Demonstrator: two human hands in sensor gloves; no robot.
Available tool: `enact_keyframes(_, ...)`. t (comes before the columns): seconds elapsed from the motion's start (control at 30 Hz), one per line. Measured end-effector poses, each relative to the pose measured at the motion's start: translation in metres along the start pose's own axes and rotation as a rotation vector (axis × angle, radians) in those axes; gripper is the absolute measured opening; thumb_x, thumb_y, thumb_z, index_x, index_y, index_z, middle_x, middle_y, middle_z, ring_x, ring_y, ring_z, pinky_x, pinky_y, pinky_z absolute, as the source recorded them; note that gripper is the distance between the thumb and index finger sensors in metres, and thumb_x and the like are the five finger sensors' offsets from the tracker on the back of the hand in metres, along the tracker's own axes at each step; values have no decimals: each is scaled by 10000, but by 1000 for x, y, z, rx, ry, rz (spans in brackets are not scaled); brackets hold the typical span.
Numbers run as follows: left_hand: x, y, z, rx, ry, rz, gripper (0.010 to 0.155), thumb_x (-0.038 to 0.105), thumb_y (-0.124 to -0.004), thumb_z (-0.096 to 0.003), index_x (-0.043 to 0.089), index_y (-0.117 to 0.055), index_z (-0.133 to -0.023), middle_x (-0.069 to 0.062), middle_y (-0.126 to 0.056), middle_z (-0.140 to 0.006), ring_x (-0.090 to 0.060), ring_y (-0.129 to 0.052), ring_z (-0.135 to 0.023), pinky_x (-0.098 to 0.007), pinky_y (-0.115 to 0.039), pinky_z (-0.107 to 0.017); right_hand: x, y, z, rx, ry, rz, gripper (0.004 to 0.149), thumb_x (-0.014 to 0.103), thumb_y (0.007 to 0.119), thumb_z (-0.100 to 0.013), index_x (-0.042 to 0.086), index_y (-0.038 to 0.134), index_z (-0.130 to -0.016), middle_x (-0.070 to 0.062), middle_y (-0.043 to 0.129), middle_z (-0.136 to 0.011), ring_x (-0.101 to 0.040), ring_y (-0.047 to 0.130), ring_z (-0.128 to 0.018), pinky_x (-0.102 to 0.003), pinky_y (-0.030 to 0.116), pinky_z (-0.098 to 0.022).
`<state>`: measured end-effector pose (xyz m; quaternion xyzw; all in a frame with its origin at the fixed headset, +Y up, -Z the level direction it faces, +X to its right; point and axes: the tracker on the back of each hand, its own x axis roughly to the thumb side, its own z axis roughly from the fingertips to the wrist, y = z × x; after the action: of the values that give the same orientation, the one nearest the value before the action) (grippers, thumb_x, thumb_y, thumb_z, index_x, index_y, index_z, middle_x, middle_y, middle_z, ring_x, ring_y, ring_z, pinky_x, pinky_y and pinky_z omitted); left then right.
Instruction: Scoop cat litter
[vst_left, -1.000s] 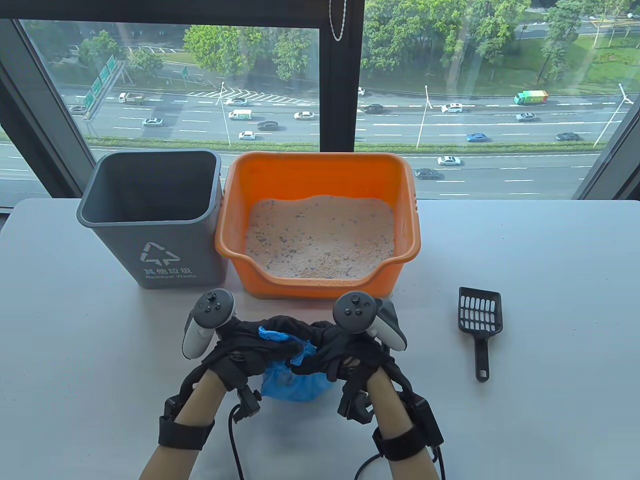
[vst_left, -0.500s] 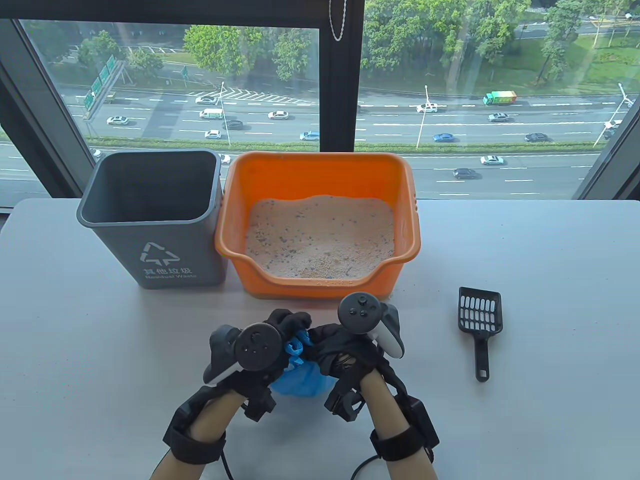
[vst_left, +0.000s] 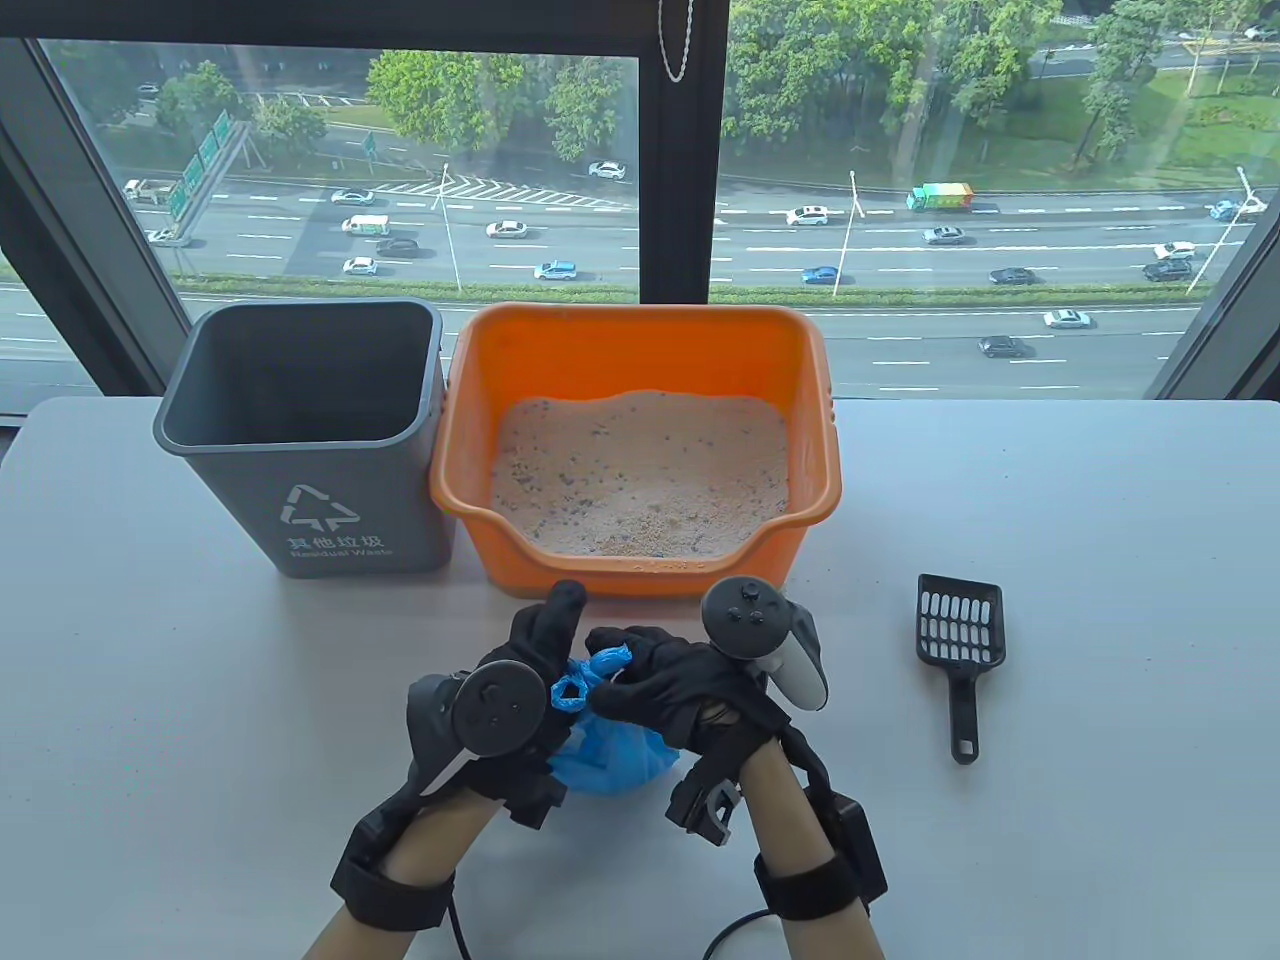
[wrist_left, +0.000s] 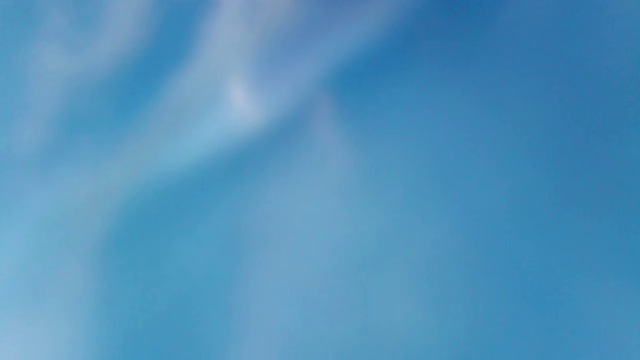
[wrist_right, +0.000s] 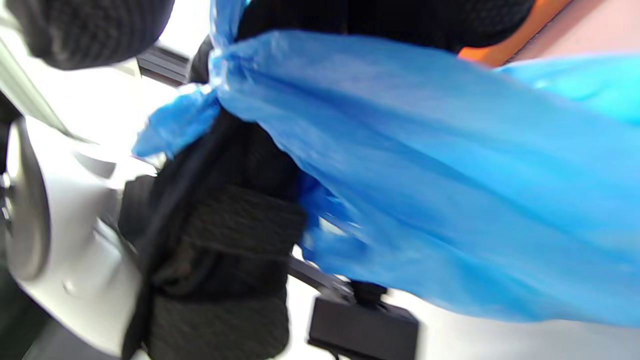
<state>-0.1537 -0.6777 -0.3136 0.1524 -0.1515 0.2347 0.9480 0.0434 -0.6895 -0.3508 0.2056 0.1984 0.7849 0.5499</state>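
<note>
A small blue plastic bag (vst_left: 612, 757) sits on the table in front of the orange litter box (vst_left: 458, 440), which holds pale litter (vst_left: 640, 480). The bag's top is twisted into a knot with a loop (vst_left: 585, 682). My left hand (vst_left: 555, 665) pinches that loop, two of its fingers pointing up. From the right, my right hand (vst_left: 625, 675) grips the bag's neck. Blurred blue bag (wrist_left: 320, 200) fills the left wrist view. The right wrist view shows the bag (wrist_right: 425, 175), its tied end (wrist_right: 215, 95) and the left glove (wrist_right: 225, 240). The black scoop (vst_left: 960, 640) lies untouched at the right.
An open grey waste bin (vst_left: 300, 440) stands left of the litter box, touching it. The white table (vst_left: 1100, 600) runs to a window behind both containers. Cables trail from both wrists toward the table's near edge.
My left hand has rolled over, turning its tracker toward the camera. The bag's loose top has been drawn into a tight knot with a loop, and my right hand has shifted slightly right.
</note>
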Motion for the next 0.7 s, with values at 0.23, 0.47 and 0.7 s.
enact_keyframes(0.23,1,1,-4,-124,-72,60,752,551,-775,-469,306,-426,-1088,-81,-663,-1009,-140,-946,-592,-382,-756,-505,-2,-7,1,-205,8,58,403,436,780,-399,204,937,-687,-168,889,-790,-256,906,-519,-350,766,-336)
enact_keyframes(0.47,-7,11,-7,-181,-246,169,720,496,-876,-443,526,-488,-1048,-44,-483,-1165,-259,-661,-968,-481,-518,-670,-8,-9,2,-241,36,48,394,427,784,-398,177,950,-652,-161,929,-723,-249,925,-463,-351,777,-306)
enact_keyframes(0.7,-11,7,-2,15,-265,292,479,437,-877,-420,422,-845,-898,48,-814,-970,-174,-880,-782,-481,-612,-632,-14,-8,2,-253,78,58,373,410,793,-392,169,965,-618,-164,948,-685,-248,931,-431,-354,781,-291)
